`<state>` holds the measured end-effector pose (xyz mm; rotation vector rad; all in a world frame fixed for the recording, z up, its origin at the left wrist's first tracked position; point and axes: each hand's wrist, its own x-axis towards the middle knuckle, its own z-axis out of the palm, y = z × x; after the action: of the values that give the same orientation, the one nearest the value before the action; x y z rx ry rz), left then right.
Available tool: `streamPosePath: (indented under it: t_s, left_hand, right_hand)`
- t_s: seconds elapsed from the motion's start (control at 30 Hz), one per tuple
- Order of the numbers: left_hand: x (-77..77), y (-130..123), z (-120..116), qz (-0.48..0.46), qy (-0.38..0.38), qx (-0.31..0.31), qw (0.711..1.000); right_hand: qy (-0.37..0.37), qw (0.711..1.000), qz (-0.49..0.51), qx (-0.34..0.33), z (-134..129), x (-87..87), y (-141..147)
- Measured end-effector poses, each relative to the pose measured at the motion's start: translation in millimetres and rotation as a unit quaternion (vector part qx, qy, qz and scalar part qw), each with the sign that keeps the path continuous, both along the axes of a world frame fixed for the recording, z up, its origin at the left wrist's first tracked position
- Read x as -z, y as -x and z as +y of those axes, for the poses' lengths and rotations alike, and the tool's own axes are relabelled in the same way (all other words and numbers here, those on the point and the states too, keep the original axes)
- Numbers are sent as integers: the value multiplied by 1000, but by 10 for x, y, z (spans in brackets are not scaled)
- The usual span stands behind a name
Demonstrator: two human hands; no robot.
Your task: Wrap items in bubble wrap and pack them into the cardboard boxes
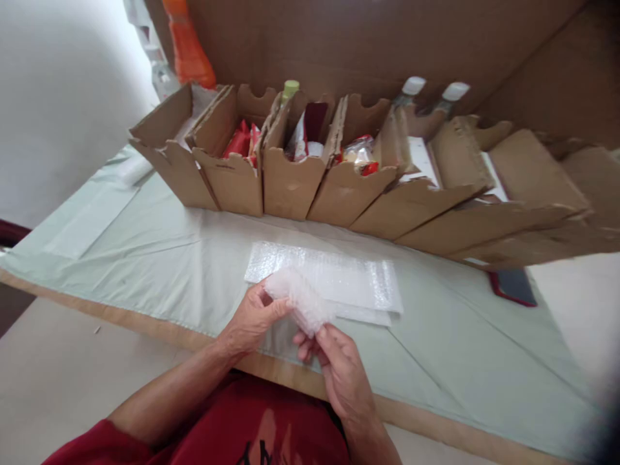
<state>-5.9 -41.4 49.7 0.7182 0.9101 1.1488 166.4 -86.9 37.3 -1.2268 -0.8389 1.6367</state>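
Between my two hands is a small roll of bubble wrap (301, 298), whitish and see-through; whether anything lies inside it cannot be made out. My left hand (256, 316) grips its left end, thumb on top. The right end is pinched by the thumb and fingers of my right hand (334, 358). Just beyond the roll, flat sheets of bubble wrap (358, 281) lie stacked on the pale green tablecloth (213, 271).
A row of cardboard bins (290, 187) stands across the back, holding red packets (238, 141), snack packs and white cards. Bottles with white caps (455, 92) and an orange bottle (191, 55) rise behind. A phone (513, 286) lies at right, a clear plastic strip (92, 219) at left.
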Motion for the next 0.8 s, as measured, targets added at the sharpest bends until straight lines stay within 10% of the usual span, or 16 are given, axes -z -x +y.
streamPosePath:
  t_s: [0.1,0.27,0.57,0.8]
  left_hand:
    - [-15,98,0,67,2,-44,997]
    - [-10,226,-67,65,39,63,995]
    - [208,337,-203,-207,94,43,973]
    - [245,348,-306,-235,140,74,959]
  right_hand:
    - [-122,982,-147,6,28,16,-86]
    - [-140,952,-270,-45,188,-93,26]
    - [-132,964,-209,99,275,-219,-29]
    - [-169,953,-186,172,189,-572,-275]
